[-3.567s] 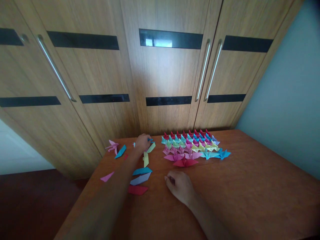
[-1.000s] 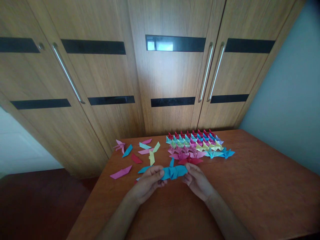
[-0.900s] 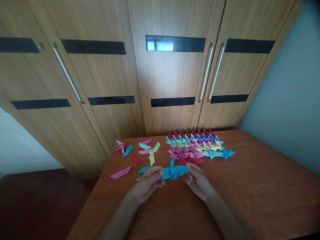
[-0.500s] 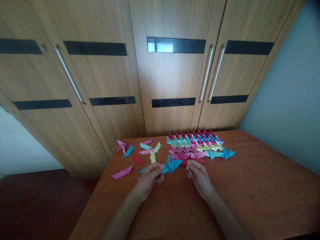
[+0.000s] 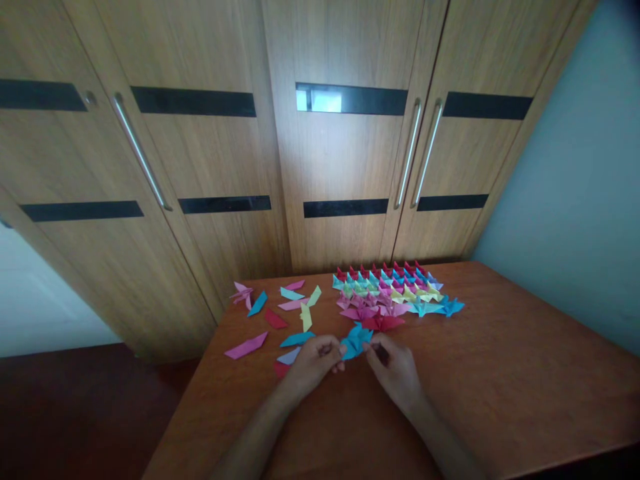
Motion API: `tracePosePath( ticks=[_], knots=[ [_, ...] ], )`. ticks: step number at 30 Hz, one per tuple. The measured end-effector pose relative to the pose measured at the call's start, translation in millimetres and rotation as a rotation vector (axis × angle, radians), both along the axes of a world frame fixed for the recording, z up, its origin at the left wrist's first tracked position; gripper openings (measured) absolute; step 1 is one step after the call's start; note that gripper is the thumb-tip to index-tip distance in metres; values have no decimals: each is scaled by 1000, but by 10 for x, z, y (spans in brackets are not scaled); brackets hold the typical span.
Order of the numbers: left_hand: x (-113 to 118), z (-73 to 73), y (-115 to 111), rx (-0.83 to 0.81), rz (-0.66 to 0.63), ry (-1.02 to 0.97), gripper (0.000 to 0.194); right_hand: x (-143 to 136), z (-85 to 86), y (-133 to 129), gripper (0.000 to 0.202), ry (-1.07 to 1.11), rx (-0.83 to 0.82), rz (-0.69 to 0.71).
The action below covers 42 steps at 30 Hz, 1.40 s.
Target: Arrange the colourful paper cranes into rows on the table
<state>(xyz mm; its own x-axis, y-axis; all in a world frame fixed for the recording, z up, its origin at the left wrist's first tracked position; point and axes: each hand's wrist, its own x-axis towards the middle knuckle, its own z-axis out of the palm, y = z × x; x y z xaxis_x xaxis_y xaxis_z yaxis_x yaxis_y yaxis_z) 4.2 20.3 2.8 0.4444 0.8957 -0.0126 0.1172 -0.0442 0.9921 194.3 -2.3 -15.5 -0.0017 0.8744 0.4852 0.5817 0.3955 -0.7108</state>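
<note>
A blue origami crane (image 5: 356,341) is held just above the table between my two hands. My left hand (image 5: 319,360) pinches its left end. The fingers of my right hand (image 5: 394,365) are closed on its right wing. Just behind it a red paper crane (image 5: 383,323) rests at the front of the rows of finished cranes (image 5: 380,293). Beside my left hand lie a folded blue paper piece (image 5: 297,339), a lilac piece (image 5: 288,356) and a red piece (image 5: 281,369), the last two partly hidden by the hand.
Several folded paper pieces, among them a magenta one (image 5: 247,345) and a dark red one (image 5: 275,319), are scattered over the left of the brown table (image 5: 500,373). A pink folded shape (image 5: 242,294) lies at the far left corner. Behind stands a wooden wardrobe (image 5: 340,160).
My right hand has moved in and taken hold of the blue crane's right wing. The crane has shifted right and lower, with my left hand following. The blue piece on the table is less covered.
</note>
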Motion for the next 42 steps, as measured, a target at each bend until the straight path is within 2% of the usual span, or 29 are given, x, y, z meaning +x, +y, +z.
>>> tracePosePath(
  ticks=[6, 10, 13, 19, 29, 42],
  knots=[
    [18, 27, -31, -25, -20, 6, 34, 637, -57, 10, 30, -161, 23, -253],
    [38, 48, -45, -32, -23, 3, 34, 1093, -108, 58, 27, -397, -77, -460],
    [43, 42, -43, -26, -32, -4, 33, 1262, -138, 88, 24, -558, -190, -523],
    [42, 25, -33, -29, -27, 8, 34, 1228, -119, 148, 25, -702, -351, -518],
    [43, 2, -17, -38, -17, 12, 32, 1116, -52, 289, 24, -770, -382, -549],
    [28, -4, -15, -39, -30, 32, 33, 1154, -2, 260, 23, -752, -354, -571]
  ],
)
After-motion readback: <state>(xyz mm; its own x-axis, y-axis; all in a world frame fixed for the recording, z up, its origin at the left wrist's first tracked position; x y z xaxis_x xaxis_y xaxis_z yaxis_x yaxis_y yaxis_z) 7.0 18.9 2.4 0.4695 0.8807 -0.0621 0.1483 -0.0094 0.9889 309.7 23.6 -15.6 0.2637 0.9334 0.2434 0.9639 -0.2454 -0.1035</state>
